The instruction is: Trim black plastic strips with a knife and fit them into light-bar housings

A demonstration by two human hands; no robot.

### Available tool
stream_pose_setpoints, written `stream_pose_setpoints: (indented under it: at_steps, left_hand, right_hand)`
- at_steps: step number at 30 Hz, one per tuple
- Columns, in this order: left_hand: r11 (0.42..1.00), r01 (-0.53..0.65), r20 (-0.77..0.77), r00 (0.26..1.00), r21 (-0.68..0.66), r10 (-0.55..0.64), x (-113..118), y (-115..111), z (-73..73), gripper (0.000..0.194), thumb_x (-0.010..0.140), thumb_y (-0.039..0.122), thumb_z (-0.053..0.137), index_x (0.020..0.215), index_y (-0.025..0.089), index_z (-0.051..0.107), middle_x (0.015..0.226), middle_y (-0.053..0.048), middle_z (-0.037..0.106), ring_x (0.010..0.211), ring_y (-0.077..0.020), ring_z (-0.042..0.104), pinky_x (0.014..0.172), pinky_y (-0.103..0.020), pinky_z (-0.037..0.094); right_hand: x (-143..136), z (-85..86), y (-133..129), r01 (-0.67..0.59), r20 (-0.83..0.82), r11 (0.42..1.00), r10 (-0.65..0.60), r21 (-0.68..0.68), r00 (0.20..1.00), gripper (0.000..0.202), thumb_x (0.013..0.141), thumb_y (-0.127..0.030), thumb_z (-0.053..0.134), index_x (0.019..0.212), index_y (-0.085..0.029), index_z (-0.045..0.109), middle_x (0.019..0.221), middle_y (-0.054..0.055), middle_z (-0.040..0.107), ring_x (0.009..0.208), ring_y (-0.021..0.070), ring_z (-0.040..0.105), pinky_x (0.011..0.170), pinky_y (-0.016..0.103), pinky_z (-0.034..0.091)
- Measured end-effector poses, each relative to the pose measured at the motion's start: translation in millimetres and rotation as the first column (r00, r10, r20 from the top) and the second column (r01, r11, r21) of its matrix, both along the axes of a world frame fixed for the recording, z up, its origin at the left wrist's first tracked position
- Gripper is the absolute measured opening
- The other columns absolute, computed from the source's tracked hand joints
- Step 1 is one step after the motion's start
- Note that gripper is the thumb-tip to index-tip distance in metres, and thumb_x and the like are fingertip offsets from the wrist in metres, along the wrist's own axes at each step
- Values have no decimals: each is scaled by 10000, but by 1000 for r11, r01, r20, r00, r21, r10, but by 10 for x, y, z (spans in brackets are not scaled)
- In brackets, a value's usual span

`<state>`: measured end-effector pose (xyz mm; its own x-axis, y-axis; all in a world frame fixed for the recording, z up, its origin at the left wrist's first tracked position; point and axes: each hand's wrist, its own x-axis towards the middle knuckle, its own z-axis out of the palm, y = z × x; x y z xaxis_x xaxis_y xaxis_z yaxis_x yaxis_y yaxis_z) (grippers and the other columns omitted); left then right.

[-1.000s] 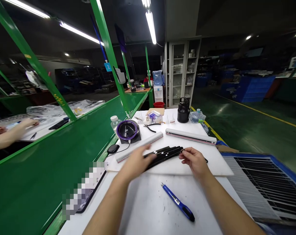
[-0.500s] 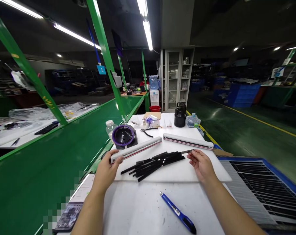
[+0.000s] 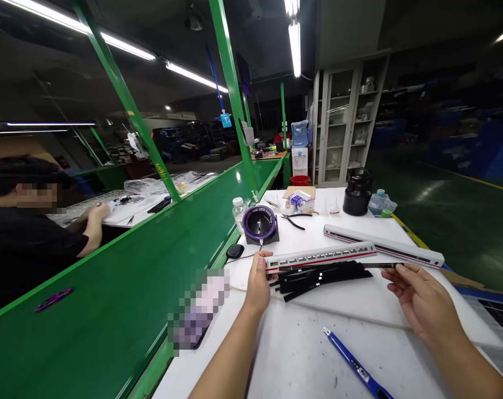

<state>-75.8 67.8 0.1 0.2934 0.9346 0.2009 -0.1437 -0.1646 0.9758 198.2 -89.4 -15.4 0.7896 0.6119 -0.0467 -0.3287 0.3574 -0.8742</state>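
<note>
My left hand [image 3: 258, 282] grips the left end of a white model train car [image 3: 321, 257] with a row of window openings and a red stripe. A thin dark strip [image 3: 380, 265] is pinched at its right end by my right hand [image 3: 421, 293]. That strip runs leftward just under the car's lower side; its far end is hard to tell from the pile. Below the car lies a loose pile of black strips [image 3: 313, 285] on a white foam sheet. Behind it rests a second white train car [image 3: 401, 249], untouched.
A blue utility knife [image 3: 355, 363] lies near the front. Behind are black-handled pliers [image 3: 295, 221], a purple-rimmed round device [image 3: 259, 223], a clear bottle [image 3: 238, 213], a small box [image 3: 301, 200] and a black jug [image 3: 357, 191]. Beyond the green partition [image 3: 122, 310] sits a co-worker [image 3: 22, 238].
The view has turned left, bringing a co-worker into sight. The held train car has come up and levelled, its windowed side now facing me, with the right-hand strip alongside its lower edge.
</note>
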Motion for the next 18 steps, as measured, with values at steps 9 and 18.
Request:
stream_pose_setpoints:
  at_steps: [9,18]
  left_hand:
    - [988,157,2,988,9,-157,43,-141,70,424,879,594,468,1062,212,467,772,-4,543,685,-164,513,650,-268,408]
    - [985,162,-63,984,-58,-165,13,-109,94,543,763,622,614,1086,211,468,802,-9,565,739,-186,540,700,-281,431]
  right_hand:
    - [-34,36,-3,-16,64,1000,17,-12,998,452,567,-423,906,849,-166,663,829,79,686,786,195,662,549,165,526]
    - [-71,85,-18,5,84,1000,-3,-22,996,488,542,-455,915,832,-171,643,804,78,685,777,195,657,539,159,517]
